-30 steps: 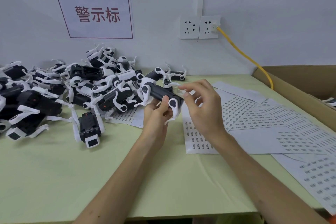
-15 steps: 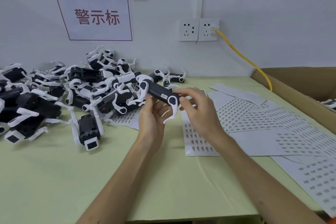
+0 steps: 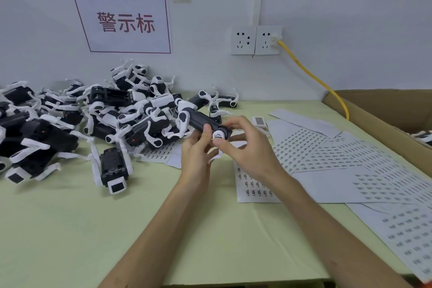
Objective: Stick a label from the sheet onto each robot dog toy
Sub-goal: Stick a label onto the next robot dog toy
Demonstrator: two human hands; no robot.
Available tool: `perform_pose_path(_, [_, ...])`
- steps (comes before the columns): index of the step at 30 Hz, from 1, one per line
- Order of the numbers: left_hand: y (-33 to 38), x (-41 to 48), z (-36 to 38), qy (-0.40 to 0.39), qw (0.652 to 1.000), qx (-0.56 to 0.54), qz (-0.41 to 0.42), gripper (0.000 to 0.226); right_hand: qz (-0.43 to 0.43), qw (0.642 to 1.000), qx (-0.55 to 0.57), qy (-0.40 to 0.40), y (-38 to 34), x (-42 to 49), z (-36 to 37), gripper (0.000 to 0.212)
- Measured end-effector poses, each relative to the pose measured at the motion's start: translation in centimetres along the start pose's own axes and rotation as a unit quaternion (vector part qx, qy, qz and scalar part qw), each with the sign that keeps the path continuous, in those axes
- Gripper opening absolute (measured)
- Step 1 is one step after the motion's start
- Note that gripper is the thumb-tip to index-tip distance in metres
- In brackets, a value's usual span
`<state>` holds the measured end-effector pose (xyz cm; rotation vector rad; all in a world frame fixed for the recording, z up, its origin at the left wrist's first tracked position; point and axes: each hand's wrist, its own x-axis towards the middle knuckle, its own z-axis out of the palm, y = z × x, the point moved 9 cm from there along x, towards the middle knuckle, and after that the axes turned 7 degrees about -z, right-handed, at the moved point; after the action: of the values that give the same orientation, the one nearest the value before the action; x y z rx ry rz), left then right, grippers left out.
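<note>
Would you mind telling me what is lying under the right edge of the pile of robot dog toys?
A label sheet pokes out from under the pile of robot dog toys, its printed rows showing. How far it runs beneath is covered by the toys.

Both hands hold one black-and-white robot dog toy (image 3: 201, 121) above the pale green table (image 3: 70, 229). The left hand (image 3: 196, 159) has its grip on the toy from below, thumb on the dark body; the right hand (image 3: 247, 147) pinches the end with the round white joint. A heap of robot dogs (image 3: 77, 121) lies to the left by the wall. Label sheets (image 3: 332, 159) spread over the table's right side, beside a cardboard box (image 3: 385, 112). A yellow cable (image 3: 311, 77) hangs from the wall socket (image 3: 256, 40).
</note>
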<state>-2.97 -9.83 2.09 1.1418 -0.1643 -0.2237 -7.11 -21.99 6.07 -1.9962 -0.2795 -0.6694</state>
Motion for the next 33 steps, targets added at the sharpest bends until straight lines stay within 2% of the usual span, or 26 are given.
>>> perform_pose_path(6, [-0.8,0.8,-0.7,0.042,0.999,-0.007,-0.015,0.045,0.050,0.998,0.027,0.000,0.6,0.2,-0.4,0.029])
perform_pose_path(8, [-1.0,1.0,-1.0,0.049,0.999,0.012,-0.020,0.039,0.082,0.995,0.057,0.021,1.3,0.4,-0.9,0.020])
perform_pose_path(10, [-1.0,1.0,-0.7,0.040,0.995,0.095,-0.008,0.031,0.149,0.982,0.105,0.052,3.0,0.2,-1.6,0.014])
perform_pose_path(12, [-0.7,0.7,-0.1,0.035,0.968,0.241,0.052,0.027,0.230,0.959,0.136,0.099,5.2,-0.2,-2.8,0.020])
perform_pose_path(15, [-0.4,-0.3,1.7,0.014,0.873,0.463,0.153,0.029,0.309,0.894,0.268,0.184,8.0,-0.8,-5.1,0.021])
perform_pose_path(18, [-2.1,-0.6,3.2,-0.061,0.788,0.590,0.163,0.032,0.326,0.806,0.407,0.280,9.9,-1.1,-8.5,0.021])
perform_pose_path(20, [-3.1,-0.6,3.5,-0.087,0.747,0.642,0.150,0.035,0.322,0.782,0.400,0.353,11.3,-1.7,-12.0,0.026])
perform_pose_path(23, [-3.5,-0.7,3.5,-0.084,0.725,0.666,0.152,0.035,0.308,0.753,0.387,0.434,13.4,-2.8,-17.5,0.026])
perform_pose_path(25, [-3.7,-0.8,3.7,-0.086,0.713,0.679,0.153,0.035,0.301,0.733,0.392,0.467,14.7,-3.5,-20.8,0.037])
perform_pose_path(28, [-3.8,-0.6,3.6,-0.086,0.711,0.681,0.154,0.034,0.273,0.707,0.382,0.529,15.7,-4.4,-25.6,0.045])
perform_pose_path(31, [-3.9,-0.6,3.6,-0.087,0.711,0.681,0.154,0.035,0.266,0.703,0.352,0.558,16.6,-5.1,-28.7,0.032])
perform_pose_path(33, [-4.0,-0.5,3.5,-0.086,0.712,0.679,0.156,0.036,0.267,0.718,0.334,0.549,17.1,-5.1,-29.7,0.019])
